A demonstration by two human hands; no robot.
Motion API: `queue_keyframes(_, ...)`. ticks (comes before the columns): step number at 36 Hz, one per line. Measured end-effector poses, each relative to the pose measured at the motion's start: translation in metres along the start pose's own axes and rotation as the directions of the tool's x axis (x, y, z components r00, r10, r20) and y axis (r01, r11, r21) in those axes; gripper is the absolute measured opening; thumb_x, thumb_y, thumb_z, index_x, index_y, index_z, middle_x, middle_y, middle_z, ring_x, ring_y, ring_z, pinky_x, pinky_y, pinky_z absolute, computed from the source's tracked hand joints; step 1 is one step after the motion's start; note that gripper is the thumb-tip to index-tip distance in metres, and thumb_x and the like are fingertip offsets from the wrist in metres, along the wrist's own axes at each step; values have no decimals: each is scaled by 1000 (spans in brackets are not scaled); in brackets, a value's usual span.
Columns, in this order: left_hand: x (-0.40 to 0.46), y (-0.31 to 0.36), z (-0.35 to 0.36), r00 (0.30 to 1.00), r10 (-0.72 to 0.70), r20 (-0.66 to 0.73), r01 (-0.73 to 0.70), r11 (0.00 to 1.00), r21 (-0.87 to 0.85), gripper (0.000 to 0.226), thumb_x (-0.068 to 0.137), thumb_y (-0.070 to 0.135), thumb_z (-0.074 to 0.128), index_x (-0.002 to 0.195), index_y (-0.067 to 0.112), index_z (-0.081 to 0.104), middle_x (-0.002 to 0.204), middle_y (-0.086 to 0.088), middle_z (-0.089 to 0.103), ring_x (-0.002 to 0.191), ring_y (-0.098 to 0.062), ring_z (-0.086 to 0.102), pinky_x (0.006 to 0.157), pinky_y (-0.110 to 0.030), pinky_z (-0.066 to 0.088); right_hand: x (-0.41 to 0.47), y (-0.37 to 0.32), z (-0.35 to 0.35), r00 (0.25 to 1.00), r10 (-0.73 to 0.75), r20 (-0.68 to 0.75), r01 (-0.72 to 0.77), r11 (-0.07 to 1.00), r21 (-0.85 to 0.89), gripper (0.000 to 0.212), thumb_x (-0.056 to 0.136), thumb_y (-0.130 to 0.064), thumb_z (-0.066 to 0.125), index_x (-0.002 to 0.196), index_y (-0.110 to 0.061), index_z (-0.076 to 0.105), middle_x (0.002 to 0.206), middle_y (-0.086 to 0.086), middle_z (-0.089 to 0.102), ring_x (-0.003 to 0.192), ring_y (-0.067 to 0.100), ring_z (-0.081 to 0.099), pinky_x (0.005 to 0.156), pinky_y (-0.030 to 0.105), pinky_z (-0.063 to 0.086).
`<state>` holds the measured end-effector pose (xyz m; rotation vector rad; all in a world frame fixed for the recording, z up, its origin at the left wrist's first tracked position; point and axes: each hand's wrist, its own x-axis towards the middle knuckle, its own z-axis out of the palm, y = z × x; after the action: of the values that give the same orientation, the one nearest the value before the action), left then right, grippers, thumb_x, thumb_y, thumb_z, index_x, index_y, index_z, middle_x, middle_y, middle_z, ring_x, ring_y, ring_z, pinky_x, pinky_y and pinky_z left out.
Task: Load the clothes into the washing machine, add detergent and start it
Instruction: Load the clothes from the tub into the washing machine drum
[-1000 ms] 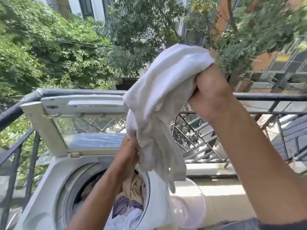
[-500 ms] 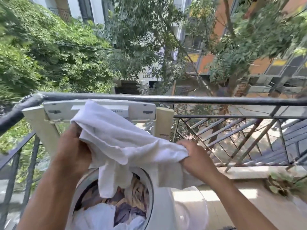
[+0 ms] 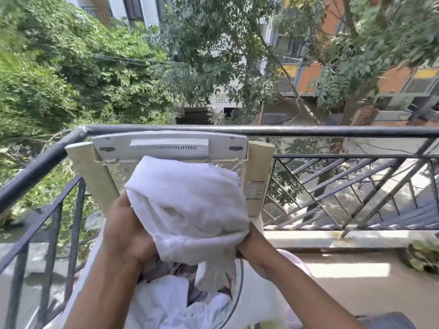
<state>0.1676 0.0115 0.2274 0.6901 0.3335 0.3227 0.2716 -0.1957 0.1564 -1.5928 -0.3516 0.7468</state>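
Observation:
A white cloth (image 3: pixel 190 210) is bunched between both hands above the open drum of the top-loading washing machine (image 3: pixel 249 295). My left hand (image 3: pixel 126 231) grips its left side, and my right hand (image 3: pixel 251 248) grips its lower right edge, mostly hidden under the fabric. A loose end of the cloth hangs down into the drum. Inside the drum lie several clothes (image 3: pixel 175 302), white and patterned. The machine's lid (image 3: pixel 166 148) stands raised against the balcony railing behind the cloth.
A dark metal railing (image 3: pixel 332 131) runs along the balcony edge behind the machine and down the left side. A translucent plastic tub (image 3: pixel 301 269) sits to the right of the machine. The tiled balcony floor (image 3: pixel 356 288) extends right, with a plant (image 3: pixel 425 255) at the far edge.
The cloth came down from high above the machine to just over the drum. My right hand dropped and both hands drew closer, bunching the cloth into a ball.

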Motion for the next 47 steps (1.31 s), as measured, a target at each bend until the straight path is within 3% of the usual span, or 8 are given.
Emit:
queue_keyframes(6, 0, -4, -61, 942, -159, -296, 180, 983, 46, 20, 92, 13, 50, 76, 16, 62, 67, -3, 57, 62, -19, 56, 73, -35, 53, 1, 1, -8, 983, 75, -165, -55, 991, 121, 31, 113, -19, 45, 115, -30, 74, 108, 3, 80, 94, 24, 78, 71, 43, 65)
queue_keyframes(12, -21, -18, -89, 907, -96, -409, 213, 944, 253, 8, 98, 27, 61, 103, 28, 67, 100, 13, 74, 127, -23, 62, 113, -61, 38, 7, -5, -8, 965, -9, -263, 10, 1000, 4, 23, 98, -47, 60, 104, -32, 75, 95, -1, 81, 88, 19, 75, 73, 35, 57)
queue_keyframes(17, -27, -28, -72, 953, -147, -266, 264, 831, 490, 104, 59, 70, 83, 153, 51, 43, 154, 16, 48, 144, -25, 45, 106, -65, 48, 8, -8, 9, 980, 2, -199, 6, 999, 40, 20, 89, -45, 60, 102, -39, 76, 93, -9, 81, 83, 6, 75, 64, 24, 57)
queue_keyframes(27, -18, -58, -81, 964, -266, 11, 234, 866, 443, 53, 108, 42, 59, 154, 16, 53, 147, -22, 62, 131, -40, 64, 102, -51, 57, 10, 0, 38, 974, 121, 193, -173, 945, 279, 30, 108, -35, 56, 122, -18, 75, 119, 9, 78, 104, 24, 77, 71, 31, 61)
queue_keyframes(33, -12, -73, -102, 971, -42, -237, 167, 828, 536, 41, 97, 37, 77, 136, 26, 69, 130, -6, 76, 123, -29, 72, 109, -55, 54, 15, 33, 24, 967, 253, -5, -251, 958, -139, 47, 88, -25, 74, 132, -28, 56, 122, 1, 70, 103, 23, 73, 79, 35, 58)
queue_keyframes(39, -8, -91, -115, 839, 208, -504, 184, 762, 621, 63, 82, 48, 79, 136, 18, 65, 131, -7, 73, 122, -30, 69, 109, -57, 53, 3, 60, 25, 991, 130, -12, -119, 869, -481, 73, 90, -35, 74, 147, -54, 34, 139, -7, 54, 116, 11, 63, 99, 39, 54)
queue_keyframes(43, -2, -108, -127, 822, 108, -559, 291, 764, 576, 47, 97, 41, 75, 136, 18, 64, 128, -7, 74, 117, -29, 72, 104, -53, 57, 0, 75, 50, 956, 160, 244, -4, 844, -537, 104, 73, -69, 79, 147, -75, 6, 161, -10, 27, 145, 16, 42, 114, 42, 44)
queue_keyframes(47, 4, -122, -126, 807, -68, -586, 411, 778, 475, 31, 102, 48, 65, 123, 26, 71, 112, -1, 80, 96, -17, 78, 66, -30, 60, 7, 95, 78, 961, 195, 195, -27, 770, -637, 116, 62, -80, 77, 148, -74, 0, 157, 4, 26, 140, 26, 43, 103, 36, 44)
